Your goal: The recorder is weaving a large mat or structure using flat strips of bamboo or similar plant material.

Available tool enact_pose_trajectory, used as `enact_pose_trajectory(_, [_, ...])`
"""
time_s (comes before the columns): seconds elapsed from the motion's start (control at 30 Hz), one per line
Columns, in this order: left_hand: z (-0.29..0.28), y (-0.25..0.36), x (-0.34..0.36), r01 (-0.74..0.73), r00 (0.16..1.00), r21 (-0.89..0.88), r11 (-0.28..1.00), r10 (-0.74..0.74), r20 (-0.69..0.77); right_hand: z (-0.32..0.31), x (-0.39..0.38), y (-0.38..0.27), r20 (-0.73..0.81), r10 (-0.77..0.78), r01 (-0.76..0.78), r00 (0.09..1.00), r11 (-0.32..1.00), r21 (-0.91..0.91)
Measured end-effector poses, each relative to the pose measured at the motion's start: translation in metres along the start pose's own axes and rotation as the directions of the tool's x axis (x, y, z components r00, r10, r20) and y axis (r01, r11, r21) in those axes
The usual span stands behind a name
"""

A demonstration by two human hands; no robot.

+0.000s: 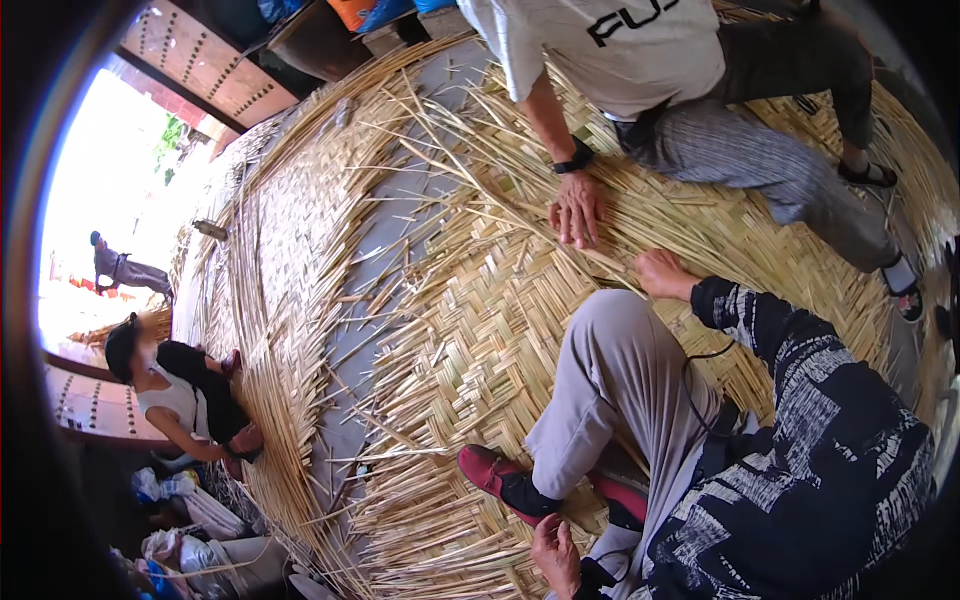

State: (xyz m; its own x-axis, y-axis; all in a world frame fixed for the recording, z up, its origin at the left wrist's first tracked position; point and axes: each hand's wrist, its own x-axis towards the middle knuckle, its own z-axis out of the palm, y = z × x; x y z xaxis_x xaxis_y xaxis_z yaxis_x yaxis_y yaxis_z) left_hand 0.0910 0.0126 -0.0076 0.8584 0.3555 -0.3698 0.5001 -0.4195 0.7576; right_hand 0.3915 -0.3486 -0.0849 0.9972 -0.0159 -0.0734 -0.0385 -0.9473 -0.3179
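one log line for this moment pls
right hand: on woven straw mat, beside co-worker's hand | left hand: low by red shoe, grip unclear

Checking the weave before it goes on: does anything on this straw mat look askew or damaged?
No damage shows. The woven mat has loose straw ends jutting unevenly along its unfinished edge. The right hand rests on the weave beside a co-worker's hand; the left hand is by the shoe.

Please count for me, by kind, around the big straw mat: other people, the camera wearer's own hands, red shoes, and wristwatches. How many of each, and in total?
Other people: 3 (white T-shirt, white sleeveless top, distant figure)
Wearer's bare hands: 2 (left hand, right hand)
Red shoes: 2
Black wristwatch: 1
Total: 8
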Motion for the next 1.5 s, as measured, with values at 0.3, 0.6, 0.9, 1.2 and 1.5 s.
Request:
enact_pose_trajectory(0.3, [0.009, 0.008, 0.006, -0.046, 0.998, 0.039, 0.998, 0.044, 0.047, 0.004, -0.001, 0.010, -0.043, -0.102, 0.109, 0.994, 0.977, 0.185])
enact_pose_trajectory(0.6, [0.011, 0.006, 0.002, -0.063, 0.995, 0.089, 0.994, 0.057, 0.076, -0.008, 0.000, -0.001, -0.142, 0.081, -0.071, 0.987, 0.995, 0.071])
enact_pose_trajectory(0.9, [0.011, -0.002, -0.005, -0.107, 0.994, 0.156, 0.982, 0.100, 0.054, -0.011, 0.008, -0.002, -0.097, 0.070, -0.069, 0.993, 0.997, 0.017])
enact_pose_trajectory(1.2, [0.010, -0.006, -0.010, -0.202, 0.977, 0.124, 0.972, 0.191, 0.093, -0.002, 0.007, 0.003, -0.072, 0.132, -0.129, 0.989, 0.991, 0.040])
enact_pose_trajectory(1.5, [0.010, 0.003, -0.011, -0.172, 0.983, 0.145, 0.974, 0.160, 0.089, 0.003, 0.009, -0.015, -0.394, -0.236, 0.213, 0.888, 0.972, -0.102])
